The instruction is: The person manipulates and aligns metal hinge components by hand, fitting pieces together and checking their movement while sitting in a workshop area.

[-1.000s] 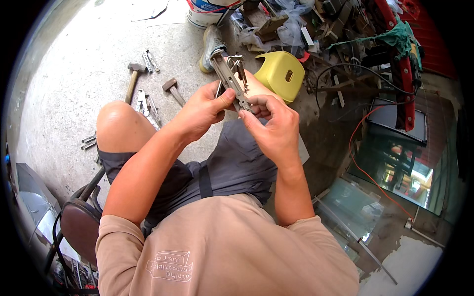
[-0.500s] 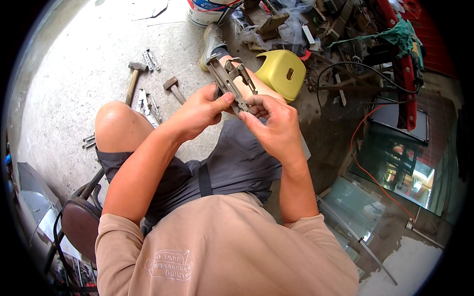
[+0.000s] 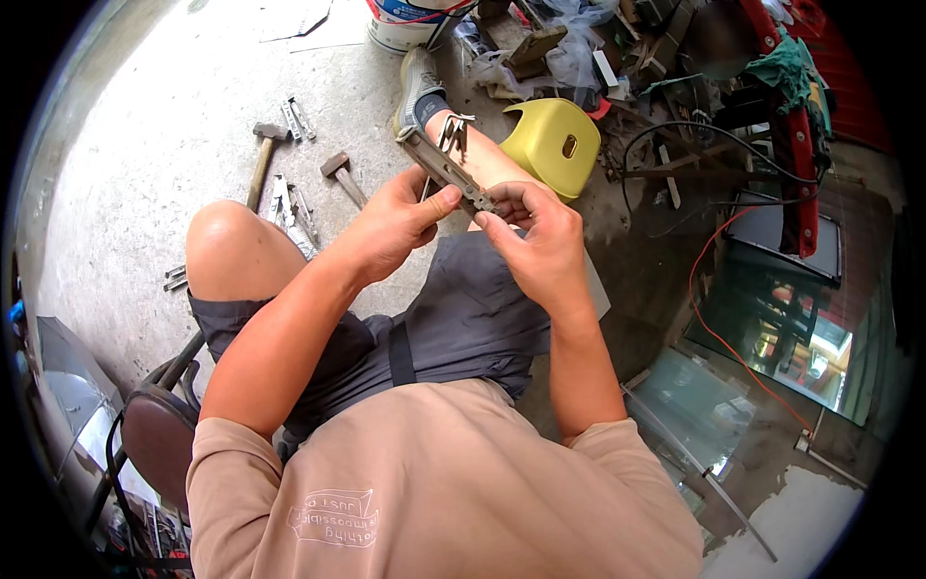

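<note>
A worn metal linkage hinge [image 3: 446, 172], a long channel-shaped bar with folding arms, is held slantwise above my lap. My left hand [image 3: 391, 227] is closed on its middle, the thumb lying along the near face. At the lower end, my right hand [image 3: 540, 241] pinches the bar between thumb and fingers; part of that end is hidden. The hinge's far end sticks out past my left hand, and its thin arms show beside my shin. On the floor lie similar metal hinges [image 3: 297, 118], a wooden-handled hammer [image 3: 258, 169] and a second hammer [image 3: 343, 178].
An upturned yellow plastic stool [image 3: 550, 145] stands right of my foot, with a white and blue bucket [image 3: 400, 34] beyond. Scrap and plastic bags [image 3: 579, 58] pile up at the far right. Glass panes [image 3: 694, 410] and an orange cord [image 3: 719, 333] lie to the right.
The hinge has been turned about its length, so its broad face shows more and its arms now sit behind it. Both hands stay on it, nearly in place.
</note>
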`<state>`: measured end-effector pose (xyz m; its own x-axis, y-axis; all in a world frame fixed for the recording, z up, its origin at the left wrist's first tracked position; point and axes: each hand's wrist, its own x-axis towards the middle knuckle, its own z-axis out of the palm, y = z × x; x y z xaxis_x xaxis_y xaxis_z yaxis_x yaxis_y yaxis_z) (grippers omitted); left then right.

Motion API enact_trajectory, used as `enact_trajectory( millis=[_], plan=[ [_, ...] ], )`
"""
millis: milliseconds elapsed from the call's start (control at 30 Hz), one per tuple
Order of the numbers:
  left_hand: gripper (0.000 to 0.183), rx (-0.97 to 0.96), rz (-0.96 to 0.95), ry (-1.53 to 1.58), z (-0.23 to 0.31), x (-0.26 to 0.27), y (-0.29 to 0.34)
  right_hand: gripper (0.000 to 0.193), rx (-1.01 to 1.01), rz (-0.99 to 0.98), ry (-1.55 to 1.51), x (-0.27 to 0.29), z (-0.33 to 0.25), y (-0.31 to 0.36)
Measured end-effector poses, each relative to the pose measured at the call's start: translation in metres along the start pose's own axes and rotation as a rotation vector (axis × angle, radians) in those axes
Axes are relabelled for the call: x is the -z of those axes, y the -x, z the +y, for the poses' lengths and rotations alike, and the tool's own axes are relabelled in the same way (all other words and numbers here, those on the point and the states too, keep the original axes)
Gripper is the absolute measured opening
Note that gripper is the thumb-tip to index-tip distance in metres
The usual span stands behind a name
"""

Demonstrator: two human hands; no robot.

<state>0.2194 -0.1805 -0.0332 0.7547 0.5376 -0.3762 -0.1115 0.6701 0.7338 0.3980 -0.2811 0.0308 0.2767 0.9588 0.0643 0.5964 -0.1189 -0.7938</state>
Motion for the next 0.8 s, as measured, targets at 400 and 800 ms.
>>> enact_trajectory(
  millis=[400,800],
  plan=[
    [0.025,0.057,-0.027,0.083,-0.013,0.001,-0.01,0.026,-0.052,0.008,0.045,-0.015,0.002,0.006],
    [0.021,0.144,-0.123,0.016,-0.004,0.002,0.006,0.028,-0.085,-0.112,-0.012,0.001,-0.006,0.007]
  ],
)
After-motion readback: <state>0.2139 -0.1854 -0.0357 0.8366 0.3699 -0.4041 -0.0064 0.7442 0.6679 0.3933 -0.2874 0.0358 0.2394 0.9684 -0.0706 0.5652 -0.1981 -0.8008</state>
